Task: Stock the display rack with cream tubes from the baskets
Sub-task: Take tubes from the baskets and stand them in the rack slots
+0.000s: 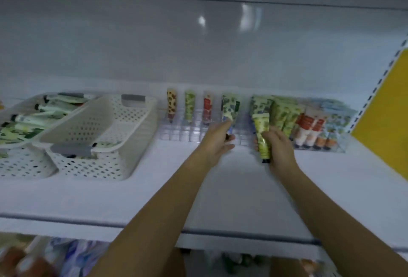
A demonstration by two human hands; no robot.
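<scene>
Head view, risks first
- Left hand point(217, 139) at 6 o'clock of the clear display rack point(194, 132), fingers curled round the lower end of a blue-leaf tube point(229, 109), cap end down; already seated in a slot or not, impossible to tell through blur
- Likely snag on a divider if lowered tilted, since the clear walls are hard to read
- Right hand point(279, 146) at 3 o'clock of the left, fingers gripping a yellow-green tube point(261, 135), cap down, just in front of the rack, not yet slotted
- Packed green row point(280, 114) at 12 o'clock of that hand: probable toppling if shoved by knuckles
- Three lone tubes at 10 o'clock of the left hand, easily knocked by a sweeping wrist

Containers
- Rack, left part sparse: spotted tube point(171, 105), green tube point(189, 105), red tube point(207, 107), one per column; right part crowded with green, red-and-white and blue-patterned tubes
- Two white perforated baskets at 9 o'clock, well apart from both hands: rear basket point(13, 159) heaped with green and white tubes, dark caps; front basket point(123, 144) tilted against it, only a few tubes low inside
- Everything on one white shelf point(220, 188)
</scene>
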